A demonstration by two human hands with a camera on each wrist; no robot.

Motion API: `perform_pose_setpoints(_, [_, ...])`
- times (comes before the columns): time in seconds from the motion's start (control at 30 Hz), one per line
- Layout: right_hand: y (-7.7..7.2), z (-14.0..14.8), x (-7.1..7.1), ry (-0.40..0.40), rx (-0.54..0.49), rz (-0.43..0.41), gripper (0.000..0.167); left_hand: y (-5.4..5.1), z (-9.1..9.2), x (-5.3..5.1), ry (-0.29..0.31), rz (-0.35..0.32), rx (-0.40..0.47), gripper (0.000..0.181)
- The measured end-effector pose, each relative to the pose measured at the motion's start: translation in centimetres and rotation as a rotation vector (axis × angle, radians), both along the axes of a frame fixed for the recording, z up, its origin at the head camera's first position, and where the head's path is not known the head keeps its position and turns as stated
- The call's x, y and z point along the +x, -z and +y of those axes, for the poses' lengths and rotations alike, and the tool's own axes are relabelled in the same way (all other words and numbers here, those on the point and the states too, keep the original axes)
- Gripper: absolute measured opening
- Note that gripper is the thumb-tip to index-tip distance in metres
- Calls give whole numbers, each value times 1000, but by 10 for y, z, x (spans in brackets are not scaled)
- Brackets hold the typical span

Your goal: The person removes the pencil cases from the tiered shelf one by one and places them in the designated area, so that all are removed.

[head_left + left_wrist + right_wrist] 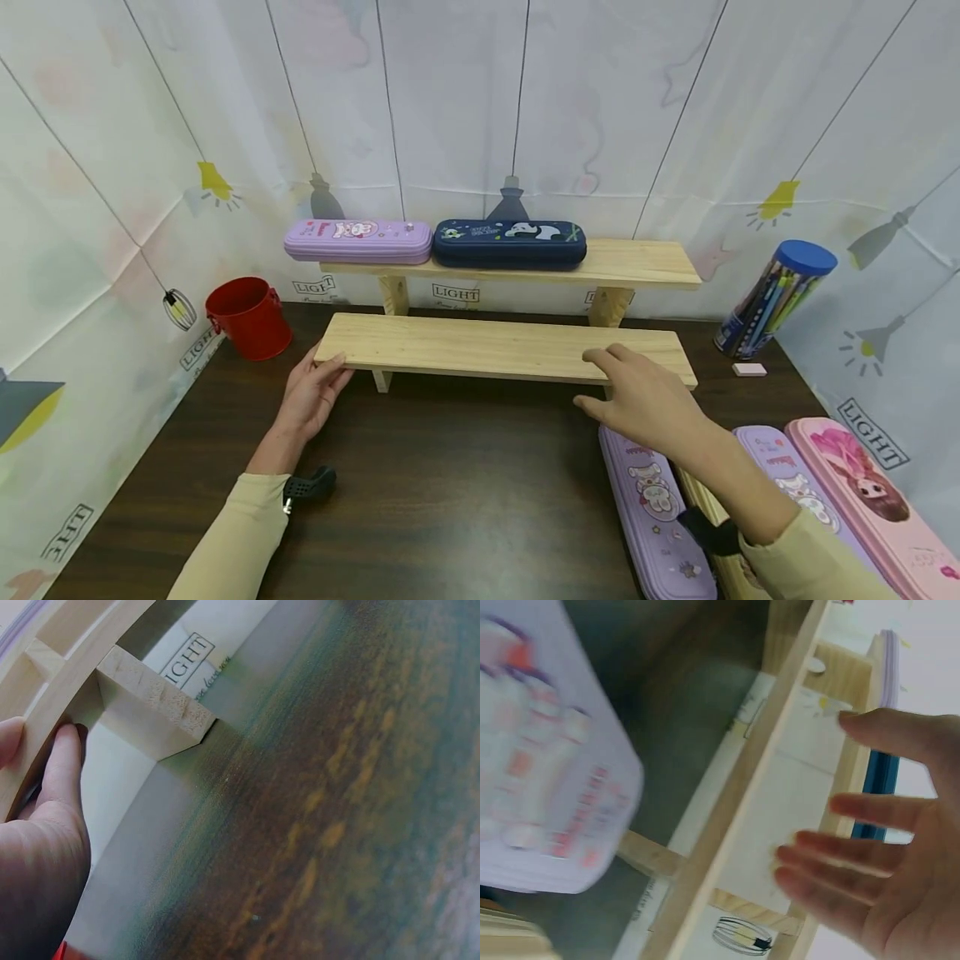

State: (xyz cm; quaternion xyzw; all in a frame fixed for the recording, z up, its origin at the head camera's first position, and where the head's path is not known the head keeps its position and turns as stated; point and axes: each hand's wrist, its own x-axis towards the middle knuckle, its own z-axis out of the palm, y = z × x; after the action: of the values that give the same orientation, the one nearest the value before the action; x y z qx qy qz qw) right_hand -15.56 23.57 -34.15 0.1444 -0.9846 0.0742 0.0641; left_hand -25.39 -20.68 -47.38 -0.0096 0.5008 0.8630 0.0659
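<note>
A two-tier wooden shelf stands on the dark table. My left hand pinches the left end of its lower board; in the left wrist view the thumb lies under the board beside a support block. My right hand is held with fingers spread near the right part of the lower board, holding nothing. In the right wrist view those fingers are apart from each other. On the upper board lie a purple pencil case and a navy panda pencil case.
Several pencil cases lie at the front right, among them a purple one and a pink one. A red bucket stands left of the shelf. To the right are a blue-lidded tube of pens and a small eraser.
</note>
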Motion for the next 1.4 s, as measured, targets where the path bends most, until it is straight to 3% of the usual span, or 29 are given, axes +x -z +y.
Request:
perform_pose_setpoints(0.2, [-19, -15, -43, -133, -55, 132, 55, -1, -1, -1, 0, 1, 6, 77])
perform_pose_setpoints(0.47, [-42, -32, -88, -266, -140, 225, 50, -2, -1, -1, -6, -13, -1, 76])
perform_pose_setpoints(0.73, [-54, -46, -125, -300, -133, 307, 47, -1, -1, 0, 1, -23, 4, 76])
perform_pose_setpoints(0.87, [-58, -50, -141, -269, -107, 292, 47, 0, -1, 1, 3, -14, 3, 75])
perform_pose_setpoints(1.07, [-59, -54, -159, -218, -53, 187, 54, 0, 0, 2, 11, -5, -6, 76])
perform_pose_setpoints(1.23, [-58, -59, -168, -184, -16, 84, 60, 1, -1, 1, 5, -10, -14, 76])
perform_pose_setpoints(1.4, [-59, -65, -171, -177, -57, 36, 56, 2, -2, 0, -7, -6, -26, 75])
